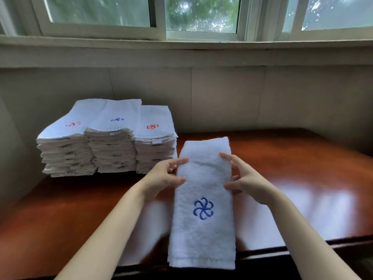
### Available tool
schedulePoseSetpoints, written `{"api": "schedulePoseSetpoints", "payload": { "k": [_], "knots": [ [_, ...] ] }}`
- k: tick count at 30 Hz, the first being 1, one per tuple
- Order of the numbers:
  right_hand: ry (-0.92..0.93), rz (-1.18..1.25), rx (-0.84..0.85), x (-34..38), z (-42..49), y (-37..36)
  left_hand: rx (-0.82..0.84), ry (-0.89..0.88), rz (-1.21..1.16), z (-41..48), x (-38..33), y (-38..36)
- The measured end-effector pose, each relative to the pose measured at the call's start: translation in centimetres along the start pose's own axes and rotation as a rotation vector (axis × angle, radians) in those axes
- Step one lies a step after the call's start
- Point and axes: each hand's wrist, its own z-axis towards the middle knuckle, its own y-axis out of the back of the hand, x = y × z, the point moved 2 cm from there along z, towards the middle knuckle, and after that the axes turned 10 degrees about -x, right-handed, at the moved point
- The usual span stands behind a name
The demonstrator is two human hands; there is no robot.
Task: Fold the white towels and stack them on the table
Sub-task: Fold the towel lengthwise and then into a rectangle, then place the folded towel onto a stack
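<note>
Two hands hold a folded white towel [203, 188] at the table's [302, 168] near edge.
Head view: the left hand [165, 176] pinches the towel's left side and the right hand [245, 178] its right side (blue emblem facing up); its lower end passes over the near edge. Three stacks of folded towels [105, 150] stand at the far left corner.

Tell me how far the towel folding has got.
Done: three stacks of folded towels stand at the back left of the table. In hand: the left hand and right hand grip the blue-emblem towel, folded into a long strip, by its sides. Left: it probably needs stacking, perhaps another fold first; no unfolded towels are in view.
</note>
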Motion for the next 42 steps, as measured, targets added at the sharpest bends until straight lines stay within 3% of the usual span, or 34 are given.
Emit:
{"api": "schedulePoseSetpoints", "payload": {
  "k": [7, 13, 16, 19, 22, 28, 32, 37, 42],
  "knots": [
    [0.188, 0.141, 0.078, 10.6, 5.1, -0.6, -0.098, -0.204, 0.09, 1.0, -10.4, 5.6],
    [0.223, 0.177, 0.12, 19.9, 17.9, -2.6, -0.26, -0.275, 0.024, 9.4, -17.7, 12.6],
    [0.188, 0.159, 0.028, 20.4, 25.6, -5.4, -0.417, -0.195, 0.027, 16.0, -17.3, 15.5],
    [-0.07, -0.01, 0.022, 14.3, 31.1, -9.3, -0.412, 0.112, 0.08, 21.2, -11.5, 17.0],
    [-0.242, -0.159, 0.1, 7.6, 33.2, -12.5, -0.345, 0.288, 0.327, 24.3, -6.6, 16.9],
    [-0.226, 0.125, -0.019, 4.2, 34.1, -13.0, -0.347, 0.21, 0.972, 26.2, -5.6, 15.6],
    [-0.215, 0.119, -0.052, 4.7, 33.2, -13.2, -0.355, 0.156, 1.258, 26.4, -4.6, 14.6],
    [-0.121, -0.085, -0.079, 6.0, 31.4, -13.6, -0.388, 0.064, 1.533, 24.6, -3.4, 13.8],
    [0.163, -0.688, -0.222, 7.2, 28.6, -14.7, -0.356, 0.055, 1.625, 22.1, -3.4, 13.5]
  ]
}}
